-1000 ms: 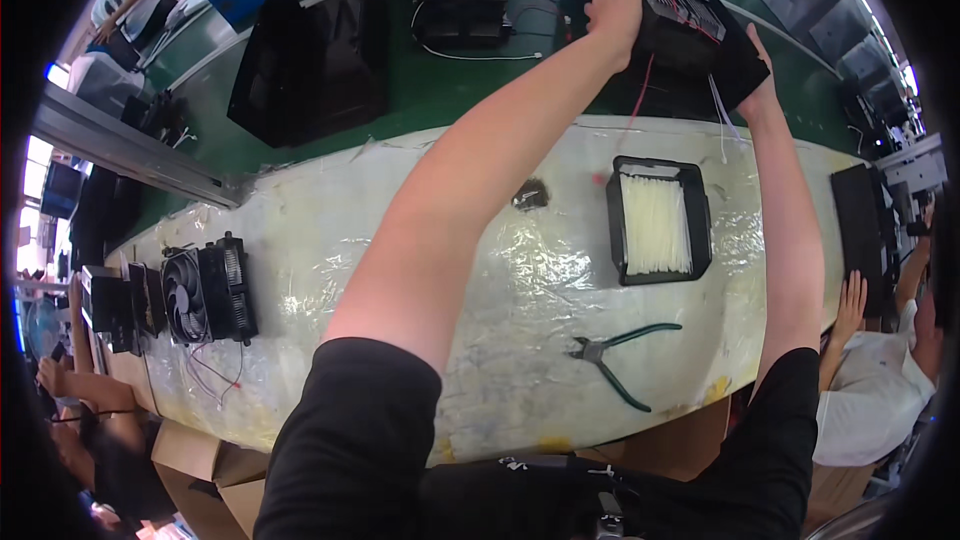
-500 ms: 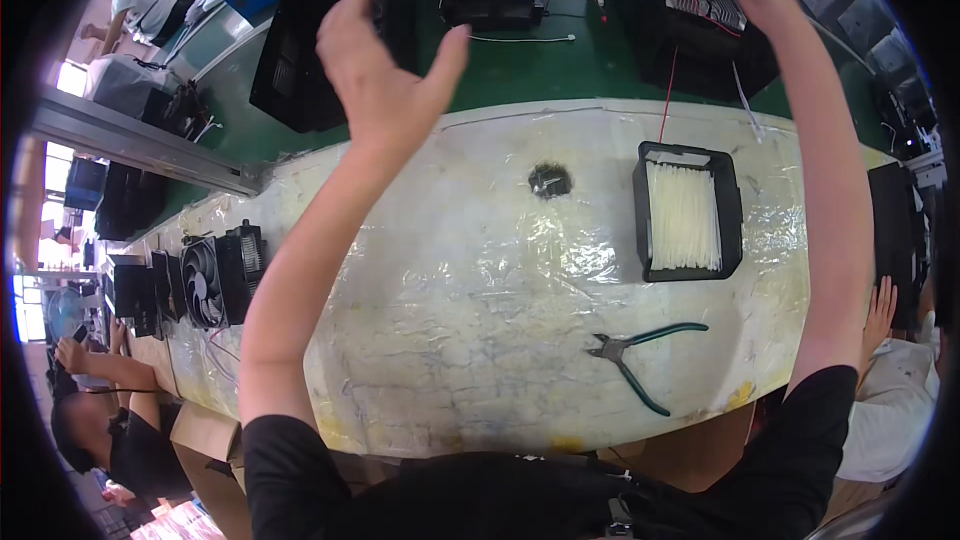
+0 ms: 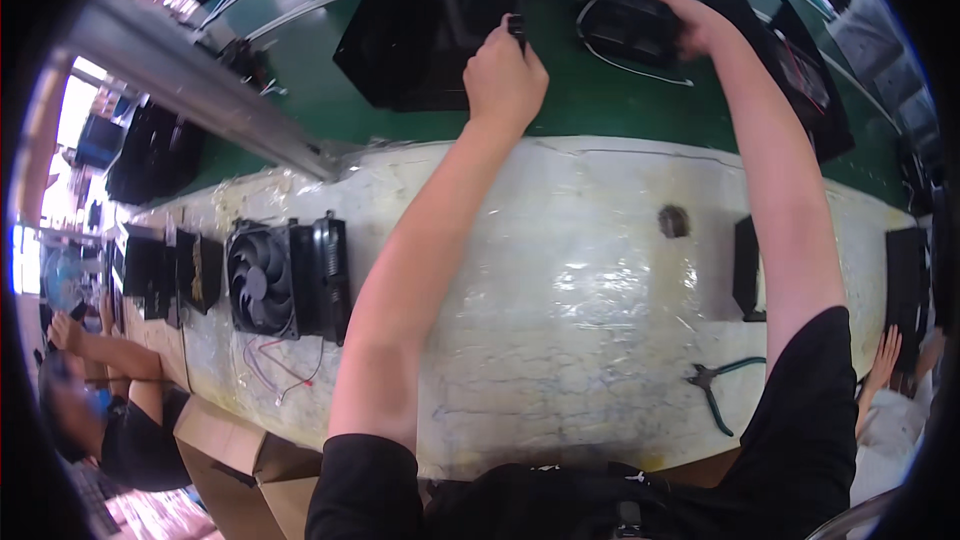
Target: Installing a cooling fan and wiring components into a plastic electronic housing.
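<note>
Both my arms reach out over the green surface beyond the work table. My left hand (image 3: 505, 80) is closed on the near right edge of a black open casing (image 3: 385, 50). To its right, my right hand (image 3: 703, 25) grips the right side of a black fan unit (image 3: 630, 25). A white cable (image 3: 640, 70) with a small plug loops from that unit. The fingertips of my right hand are partly hidden behind the unit.
Green-handled cutters (image 3: 712, 385) lie on the table (image 3: 560, 370). A black tray (image 3: 746, 270) is half hidden by my right arm. A fan with a heatsink (image 3: 265, 280) stands left. A metal post (image 3: 220, 90) slants in at left. Co-workers (image 3: 130, 410) sit on both sides.
My view has shifted left. My left hand has closed on the black casing's edge. My right hand has moved from the right-hand casing to the fan unit.
</note>
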Action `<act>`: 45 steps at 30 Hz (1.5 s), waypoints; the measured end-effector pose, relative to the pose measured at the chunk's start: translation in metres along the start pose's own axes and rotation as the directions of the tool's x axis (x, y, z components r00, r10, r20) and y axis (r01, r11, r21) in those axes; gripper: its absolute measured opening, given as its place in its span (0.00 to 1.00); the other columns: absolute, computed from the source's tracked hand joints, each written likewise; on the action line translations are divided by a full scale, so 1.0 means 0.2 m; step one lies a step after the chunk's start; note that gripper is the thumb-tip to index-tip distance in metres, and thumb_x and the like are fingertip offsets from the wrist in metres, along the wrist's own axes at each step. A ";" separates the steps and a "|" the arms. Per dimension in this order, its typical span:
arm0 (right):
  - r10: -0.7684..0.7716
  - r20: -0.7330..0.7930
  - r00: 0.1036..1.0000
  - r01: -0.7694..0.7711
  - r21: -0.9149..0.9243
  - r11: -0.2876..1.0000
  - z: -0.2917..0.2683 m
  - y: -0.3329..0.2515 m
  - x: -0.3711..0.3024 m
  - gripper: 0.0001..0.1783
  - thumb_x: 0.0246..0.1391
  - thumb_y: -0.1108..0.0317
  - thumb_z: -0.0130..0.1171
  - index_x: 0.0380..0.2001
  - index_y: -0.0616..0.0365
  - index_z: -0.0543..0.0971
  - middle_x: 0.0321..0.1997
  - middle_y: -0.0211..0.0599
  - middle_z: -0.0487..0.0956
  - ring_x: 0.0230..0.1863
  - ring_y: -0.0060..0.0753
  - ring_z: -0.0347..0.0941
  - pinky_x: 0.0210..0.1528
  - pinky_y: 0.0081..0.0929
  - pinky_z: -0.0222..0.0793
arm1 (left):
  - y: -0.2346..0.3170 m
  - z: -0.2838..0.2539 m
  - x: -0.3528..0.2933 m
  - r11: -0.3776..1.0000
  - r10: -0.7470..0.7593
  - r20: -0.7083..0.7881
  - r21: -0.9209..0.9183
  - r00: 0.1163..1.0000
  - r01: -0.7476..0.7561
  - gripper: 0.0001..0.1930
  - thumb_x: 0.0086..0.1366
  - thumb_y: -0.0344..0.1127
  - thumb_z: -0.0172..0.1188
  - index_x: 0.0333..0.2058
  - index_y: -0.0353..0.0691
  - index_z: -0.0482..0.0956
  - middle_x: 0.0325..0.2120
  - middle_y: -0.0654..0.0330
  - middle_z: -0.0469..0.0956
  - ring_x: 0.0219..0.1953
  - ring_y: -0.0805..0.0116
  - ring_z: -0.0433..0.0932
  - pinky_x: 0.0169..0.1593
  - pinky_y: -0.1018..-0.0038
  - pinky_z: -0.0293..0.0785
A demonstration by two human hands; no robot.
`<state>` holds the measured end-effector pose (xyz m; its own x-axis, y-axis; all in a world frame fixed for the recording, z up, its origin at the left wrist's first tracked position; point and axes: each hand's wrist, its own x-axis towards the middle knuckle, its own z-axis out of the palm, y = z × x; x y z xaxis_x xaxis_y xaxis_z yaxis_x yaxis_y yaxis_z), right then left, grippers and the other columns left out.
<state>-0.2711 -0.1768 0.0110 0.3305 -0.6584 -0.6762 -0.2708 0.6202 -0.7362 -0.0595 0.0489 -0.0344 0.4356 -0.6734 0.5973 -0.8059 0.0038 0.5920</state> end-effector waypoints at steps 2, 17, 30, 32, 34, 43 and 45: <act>-0.159 0.023 0.987 0.159 0.000 0.987 -0.21 0.06 0.12 0.35 0.44 0.41 0.70 0.50 0.50 0.76 0.52 0.33 0.79 0.53 0.30 0.74 0.55 0.36 0.69 | 0.01 -0.05 0.00 0.999 -0.026 0.045 -0.020 0.999 0.027 0.13 0.61 0.38 0.58 0.26 0.31 0.76 0.26 0.41 0.79 0.33 0.39 0.79 0.39 0.53 0.75; -0.582 0.136 0.802 0.574 0.098 0.813 0.28 0.10 -0.99 0.21 0.57 0.56 0.63 0.50 0.52 0.75 0.46 0.28 0.80 0.43 0.24 0.78 0.44 0.32 0.76 | 0.26 -0.48 0.08 0.862 0.165 -0.406 -0.384 0.899 -0.331 0.50 0.53 0.50 0.70 0.65 0.29 0.53 0.58 0.36 0.62 0.63 0.43 0.61 0.65 0.57 0.56; -0.650 0.233 0.724 0.681 -0.091 0.726 0.32 0.76 -2.14 0.22 0.58 0.57 0.61 0.50 0.60 0.77 0.45 0.34 0.82 0.47 0.23 0.79 0.50 0.30 0.76 | 0.70 -1.25 -0.53 0.403 0.329 0.623 -0.772 0.710 0.491 0.55 0.52 0.55 0.73 0.66 0.27 0.50 0.40 0.46 0.77 0.37 0.63 0.81 0.24 0.77 0.74; -0.695 0.268 0.667 0.722 -0.004 0.691 0.34 0.84 -2.25 0.22 0.59 0.59 0.60 0.50 0.63 0.77 0.46 0.35 0.82 0.47 0.23 0.79 0.53 0.27 0.74 | 0.67 -1.29 -0.59 0.557 0.417 0.693 -0.706 0.588 0.437 0.58 0.49 0.60 0.73 0.65 0.26 0.52 0.40 0.47 0.77 0.30 0.65 0.81 0.27 0.76 0.74; -0.661 0.308 0.684 0.702 -0.030 0.712 0.27 0.89 -2.35 0.22 0.60 0.61 0.58 0.53 0.65 0.75 0.49 0.36 0.81 0.50 0.26 0.78 0.57 0.27 0.72 | 0.69 -1.27 -0.65 0.537 0.450 0.534 -0.802 0.715 0.261 0.59 0.46 0.62 0.74 0.65 0.28 0.53 0.45 0.47 0.74 0.39 0.62 0.78 0.37 0.71 0.72; -0.647 0.444 0.619 0.560 0.328 0.761 0.11 1.26 -2.50 0.30 0.62 0.57 0.52 0.58 0.73 0.66 0.55 0.52 0.75 0.57 0.42 0.74 0.63 0.38 0.68 | 0.88 -1.22 -0.83 0.452 0.573 -0.090 -0.795 0.814 -0.406 0.59 0.36 0.64 0.77 0.62 0.38 0.60 0.62 0.42 0.61 0.66 0.49 0.58 0.68 0.58 0.50; -0.639 0.337 0.692 0.572 0.283 0.769 0.02 1.34 -2.51 0.33 0.60 0.57 0.55 0.59 0.72 0.65 0.55 0.53 0.75 0.56 0.42 0.75 0.60 0.39 0.71 | 0.90 -1.31 -0.83 0.562 0.604 -0.226 -0.559 0.764 -0.609 0.58 0.36 0.63 0.78 0.62 0.39 0.60 0.59 0.43 0.64 0.64 0.49 0.62 0.66 0.58 0.54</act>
<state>-0.5054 0.3219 0.1546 0.7061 -0.7080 0.0113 0.2368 0.2211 -0.9461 -0.1720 0.3558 0.1143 -0.0631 -0.3452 0.9364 -0.4941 0.8260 0.2713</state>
